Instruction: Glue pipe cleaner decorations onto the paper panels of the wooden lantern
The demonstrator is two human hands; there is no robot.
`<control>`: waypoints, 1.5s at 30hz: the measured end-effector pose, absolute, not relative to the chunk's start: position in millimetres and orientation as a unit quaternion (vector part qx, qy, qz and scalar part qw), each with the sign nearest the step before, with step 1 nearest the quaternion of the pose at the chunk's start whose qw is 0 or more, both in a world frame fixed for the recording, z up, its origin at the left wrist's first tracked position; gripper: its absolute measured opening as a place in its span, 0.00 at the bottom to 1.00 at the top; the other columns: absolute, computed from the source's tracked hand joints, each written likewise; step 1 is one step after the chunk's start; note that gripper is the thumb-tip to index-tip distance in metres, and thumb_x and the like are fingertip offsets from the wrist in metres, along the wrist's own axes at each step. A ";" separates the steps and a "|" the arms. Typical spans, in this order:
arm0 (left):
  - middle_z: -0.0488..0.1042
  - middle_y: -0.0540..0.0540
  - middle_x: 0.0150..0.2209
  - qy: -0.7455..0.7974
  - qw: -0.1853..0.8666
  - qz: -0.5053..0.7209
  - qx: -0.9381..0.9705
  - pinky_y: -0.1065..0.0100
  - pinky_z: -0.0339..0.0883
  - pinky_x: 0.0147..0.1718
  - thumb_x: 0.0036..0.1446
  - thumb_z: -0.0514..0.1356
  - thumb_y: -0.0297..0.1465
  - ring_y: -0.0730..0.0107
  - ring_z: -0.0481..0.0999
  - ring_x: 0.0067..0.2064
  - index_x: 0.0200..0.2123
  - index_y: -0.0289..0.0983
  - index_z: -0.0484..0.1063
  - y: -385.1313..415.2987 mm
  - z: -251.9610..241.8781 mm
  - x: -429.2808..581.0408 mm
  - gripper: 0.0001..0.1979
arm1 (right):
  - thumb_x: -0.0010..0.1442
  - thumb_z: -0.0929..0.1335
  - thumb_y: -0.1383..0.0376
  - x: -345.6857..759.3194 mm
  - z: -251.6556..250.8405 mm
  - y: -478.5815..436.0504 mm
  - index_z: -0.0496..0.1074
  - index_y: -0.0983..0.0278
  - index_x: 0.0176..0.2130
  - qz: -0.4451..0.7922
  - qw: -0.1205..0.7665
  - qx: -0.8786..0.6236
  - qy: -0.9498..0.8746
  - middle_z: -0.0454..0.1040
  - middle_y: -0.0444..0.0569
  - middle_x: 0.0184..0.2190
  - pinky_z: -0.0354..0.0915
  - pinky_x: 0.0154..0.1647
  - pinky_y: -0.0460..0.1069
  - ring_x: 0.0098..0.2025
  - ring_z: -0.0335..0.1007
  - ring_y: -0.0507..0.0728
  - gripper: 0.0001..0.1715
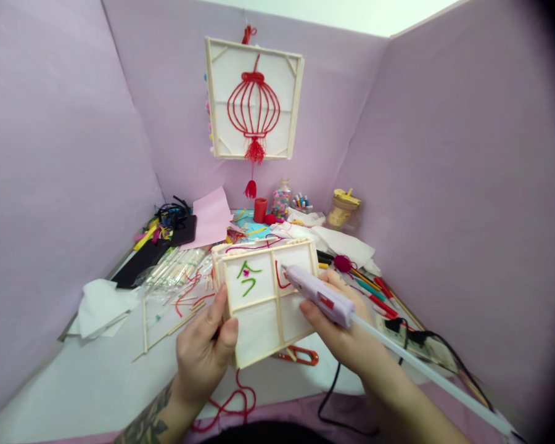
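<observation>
In my left hand (pixel 206 342) I grip the left edge of a wooden-framed paper lantern box (pixel 254 333), tilted up toward me. Thin sticks split its white face into panes. Green yarn strokes (pixel 248 285) with a small pink dot form a character in the upper left pane. A red yarn stroke (pixel 280 280) curves in the upper right pane. My right hand (pixel 340 320) is wrapped round a lilac hot glue gun (pixel 321 295), its nozzle right by that red stroke. A long clear glue stick (pixel 425 364) extends from the gun's back end.
A finished-looking lantern (pixel 254 102) with a red yarn design hangs ahead. Behind the box lie a bead jar (pixel 282 200), a red cup (pixel 259 210) and pink paper (pixel 211 219). An orange cutter (pixel 300 356) lies beneath the box. A power strip (pixel 425 345) and cords are at right; red yarn (pixel 231 404) trails in front.
</observation>
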State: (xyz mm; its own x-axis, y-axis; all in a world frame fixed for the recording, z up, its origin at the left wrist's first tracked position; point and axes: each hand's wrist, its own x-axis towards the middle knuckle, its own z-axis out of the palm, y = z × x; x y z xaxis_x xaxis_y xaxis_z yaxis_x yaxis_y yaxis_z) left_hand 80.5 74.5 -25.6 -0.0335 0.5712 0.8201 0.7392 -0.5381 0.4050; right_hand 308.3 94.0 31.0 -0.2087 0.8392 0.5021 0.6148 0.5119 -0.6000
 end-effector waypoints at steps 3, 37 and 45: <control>0.81 0.44 0.40 -0.476 0.078 -0.539 -0.690 0.74 0.73 0.34 0.63 0.56 0.33 0.71 0.80 0.34 0.62 0.38 0.63 74.1 -24.2 81.0 0.24 | 0.62 0.64 0.61 308.1 31.6 92.3 0.62 0.62 0.29 0.142 0.412 -0.479 -0.762 0.62 0.43 0.26 0.58 0.30 0.49 0.28 0.62 0.52 0.11; 0.81 0.46 0.39 -0.475 0.070 -0.545 -0.688 0.75 0.71 0.34 0.62 0.56 0.33 0.72 0.79 0.34 0.62 0.40 0.63 74.9 -26.6 80.4 0.25 | 0.62 0.64 0.60 311.0 27.4 85.2 0.62 0.61 0.30 0.192 0.413 -0.483 -0.748 0.61 0.41 0.24 0.58 0.26 0.49 0.22 0.58 0.50 0.10; 0.81 0.44 0.40 -0.489 0.071 -0.541 -0.680 0.73 0.73 0.34 0.63 0.55 0.34 0.71 0.79 0.34 0.61 0.38 0.65 74.3 -26.4 81.4 0.23 | 0.61 0.64 0.62 311.6 27.0 82.4 0.61 0.61 0.26 0.175 0.417 -0.461 -0.764 0.61 0.43 0.24 0.62 0.32 0.50 0.30 0.64 0.54 0.13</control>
